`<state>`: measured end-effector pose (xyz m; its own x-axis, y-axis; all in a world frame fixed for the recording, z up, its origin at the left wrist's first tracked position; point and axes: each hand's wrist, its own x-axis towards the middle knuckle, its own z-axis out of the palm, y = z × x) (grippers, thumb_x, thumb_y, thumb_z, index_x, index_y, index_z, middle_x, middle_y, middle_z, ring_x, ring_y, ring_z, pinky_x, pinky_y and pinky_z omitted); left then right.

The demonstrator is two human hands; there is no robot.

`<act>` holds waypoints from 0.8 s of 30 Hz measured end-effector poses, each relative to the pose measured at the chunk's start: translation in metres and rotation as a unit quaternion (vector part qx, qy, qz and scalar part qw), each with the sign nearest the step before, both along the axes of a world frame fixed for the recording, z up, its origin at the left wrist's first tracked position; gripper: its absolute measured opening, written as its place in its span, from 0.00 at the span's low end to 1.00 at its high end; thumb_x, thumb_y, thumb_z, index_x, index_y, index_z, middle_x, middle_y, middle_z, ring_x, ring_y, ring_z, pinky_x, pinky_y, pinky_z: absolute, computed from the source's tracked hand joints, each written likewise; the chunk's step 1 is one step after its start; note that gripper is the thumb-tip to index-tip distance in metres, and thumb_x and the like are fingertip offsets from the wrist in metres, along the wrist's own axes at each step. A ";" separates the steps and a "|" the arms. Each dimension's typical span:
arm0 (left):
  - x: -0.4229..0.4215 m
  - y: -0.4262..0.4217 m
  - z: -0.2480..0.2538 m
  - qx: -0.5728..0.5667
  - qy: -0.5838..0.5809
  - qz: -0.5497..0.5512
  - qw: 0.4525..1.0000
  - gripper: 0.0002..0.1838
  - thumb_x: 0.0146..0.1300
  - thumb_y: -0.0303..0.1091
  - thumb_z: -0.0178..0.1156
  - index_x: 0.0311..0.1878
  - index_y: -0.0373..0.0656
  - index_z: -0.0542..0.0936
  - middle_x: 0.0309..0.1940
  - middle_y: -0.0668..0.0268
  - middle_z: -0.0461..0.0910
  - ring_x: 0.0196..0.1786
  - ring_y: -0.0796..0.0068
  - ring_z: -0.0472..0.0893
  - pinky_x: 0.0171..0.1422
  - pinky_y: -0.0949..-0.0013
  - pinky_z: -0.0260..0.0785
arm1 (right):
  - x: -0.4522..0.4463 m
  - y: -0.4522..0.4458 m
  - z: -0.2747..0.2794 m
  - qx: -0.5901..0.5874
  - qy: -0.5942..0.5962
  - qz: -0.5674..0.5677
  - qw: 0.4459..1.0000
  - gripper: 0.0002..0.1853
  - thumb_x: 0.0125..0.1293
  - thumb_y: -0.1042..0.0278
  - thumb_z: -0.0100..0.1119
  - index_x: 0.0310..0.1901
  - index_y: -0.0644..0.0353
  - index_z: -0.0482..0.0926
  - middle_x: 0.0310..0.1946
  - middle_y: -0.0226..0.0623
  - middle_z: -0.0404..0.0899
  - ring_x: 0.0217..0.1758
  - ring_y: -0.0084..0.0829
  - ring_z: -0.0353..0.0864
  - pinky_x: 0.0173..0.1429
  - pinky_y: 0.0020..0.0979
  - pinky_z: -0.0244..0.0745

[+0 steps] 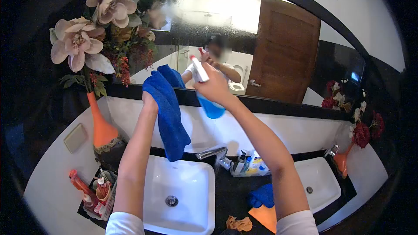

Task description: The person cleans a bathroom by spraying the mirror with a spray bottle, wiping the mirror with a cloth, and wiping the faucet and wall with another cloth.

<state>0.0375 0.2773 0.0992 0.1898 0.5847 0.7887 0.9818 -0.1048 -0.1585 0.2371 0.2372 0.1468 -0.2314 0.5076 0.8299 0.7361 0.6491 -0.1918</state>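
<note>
My left hand (149, 102) is wrapped in a blue cloth (170, 115) at the lower edge of the mirror (209, 11), and the cloth's loose end hangs over the left sink. The cloth hides most of those fingers. My right hand (215, 86) grips a spray bottle (212, 109) with blue liquid by its neck, its white head and red nozzle pointing up and left toward the glass. Wet streaks and droplets cover the upper left part of the mirror, where a blurred reflection of a person shows.
Below are a white sink (183, 204) with a faucet (211, 152) and a second sink (320, 182). Between them stand a bin of bottles (250, 165), a blue cloth (262, 196) and an orange cloth (265, 218). An orange vase (102, 126) with large flowers is at left, beside a toiletries basket (98, 209).
</note>
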 end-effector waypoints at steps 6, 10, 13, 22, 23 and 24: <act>-0.009 -0.009 -0.005 0.023 -0.054 -0.011 0.998 0.13 0.52 0.35 0.52 0.35 0.36 0.80 0.32 0.51 0.81 0.35 0.57 0.82 0.40 0.60 0.74 | 0.138 -0.010 -0.044 0.007 0.123 -0.096 0.988 0.22 0.47 0.65 0.63 0.45 0.60 0.71 0.38 0.46 0.77 0.40 0.43 0.79 0.46 0.41 0.74; -0.006 -0.020 -0.007 0.021 0.039 0.027 0.999 0.14 0.52 0.35 0.52 0.35 0.35 0.79 0.32 0.51 0.80 0.36 0.57 0.82 0.41 0.61 0.73 | 0.229 -0.023 -0.050 0.137 0.334 -0.041 0.932 0.15 0.48 0.71 0.63 0.39 0.62 0.72 0.31 0.40 0.76 0.33 0.36 0.78 0.42 0.35 0.73; 0.000 -0.015 -0.013 0.033 0.031 0.021 0.999 0.13 0.52 0.35 0.52 0.35 0.37 0.80 0.32 0.51 0.80 0.37 0.58 0.81 0.42 0.61 0.72 | 0.275 -0.036 -0.039 0.179 0.330 -0.154 0.914 0.13 0.50 0.72 0.63 0.37 0.62 0.72 0.30 0.38 0.76 0.32 0.33 0.77 0.41 0.33 0.73; 0.018 -0.011 -0.020 -0.050 -0.110 -0.023 0.992 0.13 0.58 0.36 0.50 0.41 0.43 0.78 0.38 0.56 0.80 0.44 0.59 0.79 0.51 0.63 0.70 | 0.280 -0.063 -0.012 0.208 0.179 -0.141 0.951 0.14 0.47 0.73 0.61 0.38 0.59 0.72 0.28 0.37 0.74 0.30 0.34 0.76 0.37 0.34 0.71; 0.020 -0.013 -0.020 -0.054 -0.083 -0.011 0.995 0.12 0.58 0.36 0.50 0.41 0.43 0.78 0.38 0.57 0.80 0.44 0.60 0.79 0.50 0.63 0.70 | 0.271 -0.069 -0.014 0.207 0.139 -0.169 0.954 0.15 0.47 0.73 0.62 0.38 0.59 0.71 0.27 0.38 0.73 0.30 0.36 0.76 0.37 0.35 0.71; 0.021 -0.015 -0.021 -0.059 -0.057 0.003 0.997 0.11 0.58 0.36 0.50 0.40 0.43 0.78 0.39 0.57 0.80 0.45 0.60 0.79 0.49 0.63 0.71 | 0.264 -0.076 -0.017 0.182 0.140 -0.154 0.961 0.15 0.47 0.72 0.62 0.38 0.59 0.71 0.28 0.39 0.73 0.30 0.39 0.76 0.37 0.36 0.71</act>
<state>0.0587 0.2623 0.0780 0.0997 0.6751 0.7310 0.9933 -0.1101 -0.0338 0.5007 0.1615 0.1296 0.1409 0.1811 0.9733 0.8566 0.4706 -0.2115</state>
